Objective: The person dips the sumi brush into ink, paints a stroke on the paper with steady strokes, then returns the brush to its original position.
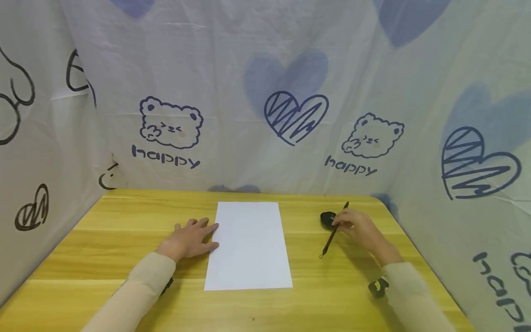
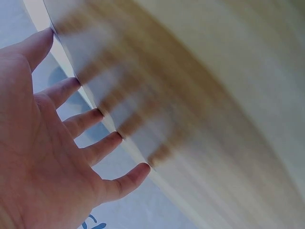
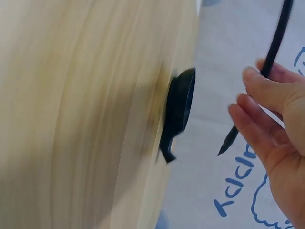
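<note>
White paper point(image 1: 250, 246) is lying flat on the yellow wood-look table point(image 1: 103, 249), approx. in front of the person, prob. so that both hands are having it within reach. From my remote seat I am seeing the left hand point(image 1: 191, 240) spreading its fingers, gripping nothing; thumb and one fingertip are touching the paper's left edge, I think in order to stop it from sliding. The right hand point(image 1: 361, 230) is pinching a dark brush point(image 1: 330, 240) btw. thumb and fingers. Its bristle tip point(image 3: 228, 144) is sticking out past the fingers, touching neither table nor dish; such hold is prob. leaving the tip free. The black dish point(image 1: 327, 219) is standing R of the paper, well apart, just beside the right hand, maybe for protecting the sheet from stains. Its contents I am not managing to see.
</note>
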Available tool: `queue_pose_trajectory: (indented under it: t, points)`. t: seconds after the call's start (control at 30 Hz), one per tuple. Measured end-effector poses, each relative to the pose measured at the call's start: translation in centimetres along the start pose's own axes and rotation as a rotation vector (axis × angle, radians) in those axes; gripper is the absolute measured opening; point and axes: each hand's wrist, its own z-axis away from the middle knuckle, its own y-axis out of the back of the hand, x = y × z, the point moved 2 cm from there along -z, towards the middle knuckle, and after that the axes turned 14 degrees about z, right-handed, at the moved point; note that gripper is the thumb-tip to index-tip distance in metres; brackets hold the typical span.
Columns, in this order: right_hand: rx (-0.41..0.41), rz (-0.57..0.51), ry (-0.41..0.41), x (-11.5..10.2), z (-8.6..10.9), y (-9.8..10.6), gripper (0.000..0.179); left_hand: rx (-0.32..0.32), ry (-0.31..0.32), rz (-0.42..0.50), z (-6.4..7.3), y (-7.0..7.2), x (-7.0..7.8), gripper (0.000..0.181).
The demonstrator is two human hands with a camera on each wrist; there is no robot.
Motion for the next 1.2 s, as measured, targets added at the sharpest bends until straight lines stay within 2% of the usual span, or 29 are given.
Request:
queue_pose_trajectory:
  t: [0.17, 0.47, 0.63, 0.87, 1.2]
  points:
    - [0.150, -0.029, -0.009, -0.9, -0.8, -0.4, 0.025, -0.007, 0.004, -0.002, 0.0, 0.0, -0.2, 0.072]
    - [0.273, -0.059, -0.083, -1.6, -1.0, -0.2, 0.027, -0.023, 0.018, 0.024, 0.2, -0.8, -0.2, 0.072]
    - [0.300, -0.016, -0.156, -1.7, -1.6, 0.3, 0.022, -0.003, 0.013, 0.011, 0.1, -0.5, -0.3, 0.072]
    - [0.337, -0.007, -0.192, -1.6, -1.9, 1.0, 0.020, -0.009, 0.006, 0.008, -0.3, -0.5, -0.1, 0.071]
    - [0.330, -0.015, -0.294, -1.4, -2.8, 1.5, 0.012, -0.005, 0.004, -0.001, 0.0, -0.1, -0.1, 0.072]
